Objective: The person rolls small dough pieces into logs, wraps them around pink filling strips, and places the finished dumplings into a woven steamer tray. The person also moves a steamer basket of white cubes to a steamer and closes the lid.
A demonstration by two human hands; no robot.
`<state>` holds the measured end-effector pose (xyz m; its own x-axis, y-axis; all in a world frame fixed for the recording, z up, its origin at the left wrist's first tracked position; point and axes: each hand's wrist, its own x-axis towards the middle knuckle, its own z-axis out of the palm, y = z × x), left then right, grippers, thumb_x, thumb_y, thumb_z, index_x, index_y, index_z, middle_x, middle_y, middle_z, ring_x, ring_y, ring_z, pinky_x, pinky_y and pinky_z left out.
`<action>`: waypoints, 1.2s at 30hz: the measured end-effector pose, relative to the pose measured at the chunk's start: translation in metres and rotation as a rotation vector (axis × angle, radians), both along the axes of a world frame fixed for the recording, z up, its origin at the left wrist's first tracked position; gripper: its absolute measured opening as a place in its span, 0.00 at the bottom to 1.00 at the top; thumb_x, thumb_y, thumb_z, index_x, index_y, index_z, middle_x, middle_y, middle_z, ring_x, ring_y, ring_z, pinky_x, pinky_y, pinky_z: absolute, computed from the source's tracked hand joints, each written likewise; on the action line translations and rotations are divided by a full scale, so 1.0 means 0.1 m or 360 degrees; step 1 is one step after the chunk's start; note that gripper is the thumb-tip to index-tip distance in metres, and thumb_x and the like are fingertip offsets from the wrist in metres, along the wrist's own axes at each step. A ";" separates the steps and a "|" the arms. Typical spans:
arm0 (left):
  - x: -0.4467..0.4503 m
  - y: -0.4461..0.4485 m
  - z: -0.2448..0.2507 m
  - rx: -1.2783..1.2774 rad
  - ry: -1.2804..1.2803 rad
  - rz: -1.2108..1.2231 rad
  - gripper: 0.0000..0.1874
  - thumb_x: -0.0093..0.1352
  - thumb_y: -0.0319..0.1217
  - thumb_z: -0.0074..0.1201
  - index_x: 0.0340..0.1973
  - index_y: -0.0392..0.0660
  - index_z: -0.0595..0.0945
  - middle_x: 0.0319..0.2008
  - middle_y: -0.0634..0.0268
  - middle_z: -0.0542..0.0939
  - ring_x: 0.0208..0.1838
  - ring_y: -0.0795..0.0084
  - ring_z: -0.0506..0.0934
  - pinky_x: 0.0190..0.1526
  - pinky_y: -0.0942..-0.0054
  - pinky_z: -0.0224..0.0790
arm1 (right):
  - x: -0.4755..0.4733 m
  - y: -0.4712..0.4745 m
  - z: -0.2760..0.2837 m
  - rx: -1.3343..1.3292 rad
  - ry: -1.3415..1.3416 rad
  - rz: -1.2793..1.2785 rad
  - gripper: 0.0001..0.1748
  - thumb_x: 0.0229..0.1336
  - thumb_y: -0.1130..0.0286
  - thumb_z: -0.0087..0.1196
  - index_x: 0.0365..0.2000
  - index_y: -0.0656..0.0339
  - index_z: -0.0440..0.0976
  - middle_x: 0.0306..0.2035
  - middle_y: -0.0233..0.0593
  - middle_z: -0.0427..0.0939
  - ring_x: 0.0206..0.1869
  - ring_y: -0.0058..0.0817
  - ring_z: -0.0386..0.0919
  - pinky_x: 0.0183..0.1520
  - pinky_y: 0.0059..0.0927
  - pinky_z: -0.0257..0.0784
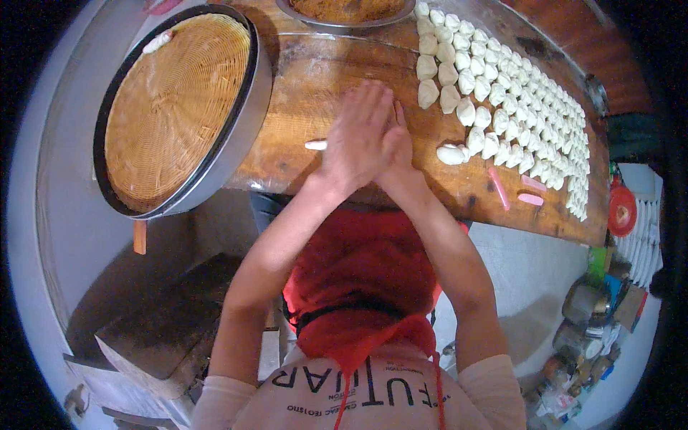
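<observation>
My left hand lies flat on top, fingers together and slightly blurred, overlapping my right hand near the middle of the wooden table. What is between or under the palms is hidden. A small white stick of dough pokes out beside my left hand. Off to the right of my hands, rows of small white dough pieces cover much of the table, with a larger dough lump at their near left corner.
A woven round tray in a metal pan stands at the left, a white piece on it. A metal bowl of brown crumbly filling sits at the far edge. Pink strips lie near the table's front edge. Assorted items crowd the floor at right.
</observation>
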<state>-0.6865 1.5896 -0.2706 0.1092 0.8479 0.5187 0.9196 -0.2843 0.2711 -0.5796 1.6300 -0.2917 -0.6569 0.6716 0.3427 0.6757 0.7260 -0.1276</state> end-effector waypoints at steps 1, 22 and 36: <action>0.03 -0.07 0.00 -0.0132 -0.0154 -0.0089 0.35 0.75 0.43 0.54 0.70 0.31 0.71 0.73 0.39 0.70 0.79 0.41 0.63 0.81 0.48 0.46 | 0.07 -0.13 0.04 -0.0074 0.0067 -0.0008 0.37 0.69 0.59 0.51 0.72 0.69 0.62 0.77 0.60 0.60 0.81 0.54 0.53 0.81 0.61 0.44; -0.31 -1.35 0.15 -0.0652 -0.0137 0.0049 0.34 0.76 0.36 0.54 0.76 0.42 0.67 0.80 0.42 0.60 0.83 0.43 0.56 0.82 0.45 0.42 | 1.04 -1.26 0.49 -0.0518 -0.0348 -0.0089 0.45 0.63 0.57 0.61 0.73 0.72 0.59 0.79 0.55 0.56 0.82 0.53 0.49 0.82 0.67 0.38; -0.52 -1.34 0.20 -0.0570 -0.0018 0.0115 0.38 0.74 0.41 0.57 0.75 0.35 0.66 0.78 0.44 0.64 0.82 0.47 0.59 0.82 0.49 0.45 | 0.45 -1.04 0.43 -0.0428 -0.0125 0.0127 0.39 0.68 0.56 0.53 0.73 0.68 0.62 0.78 0.54 0.60 0.81 0.50 0.55 0.82 0.61 0.43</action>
